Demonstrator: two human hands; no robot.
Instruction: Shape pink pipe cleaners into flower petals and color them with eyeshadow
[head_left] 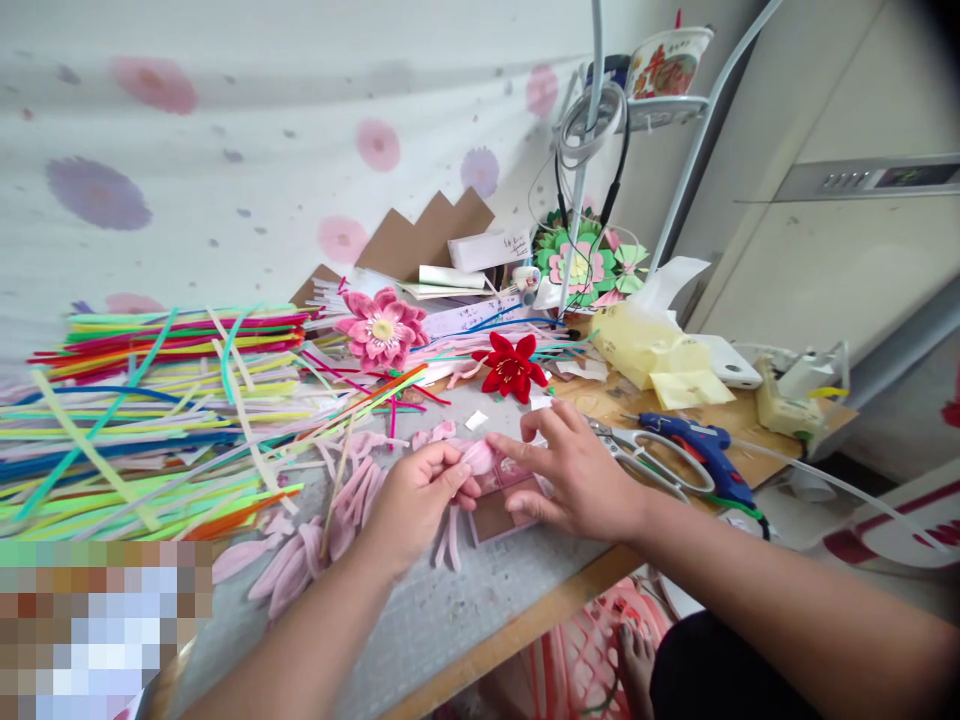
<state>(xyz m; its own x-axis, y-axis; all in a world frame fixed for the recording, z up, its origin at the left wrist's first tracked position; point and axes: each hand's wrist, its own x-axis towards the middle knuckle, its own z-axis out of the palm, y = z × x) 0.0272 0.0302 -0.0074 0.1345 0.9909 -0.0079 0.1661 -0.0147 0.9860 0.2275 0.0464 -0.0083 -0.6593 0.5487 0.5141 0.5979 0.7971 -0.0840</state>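
Observation:
Between the thumb and fingers of my left hand (416,500) is a pale pink fuzzy petal (478,457), apparently made of pipe cleaner. My right hand (570,465) reaches in from the other side, fingers spread, its index fingertip at or very near the petal's edge. Under both hands lies a flat pink and brown box (491,520), partly covered by them. More pink petals (352,505) are heaped left of my left hand, with a thin stick (336,490) among them. Behind the hands sit a red fuzzy flower (511,367) and a pink fuzzy flower (384,330).
Bundles of coloured pipe cleaners (150,420) cover the table's left side. Scissors (652,455) and a blue glue gun (701,450) lie beside my right forearm. Farther back are a yellow plastic bag (637,340), a white power bank-like device (727,360) and a metal rack (664,115).

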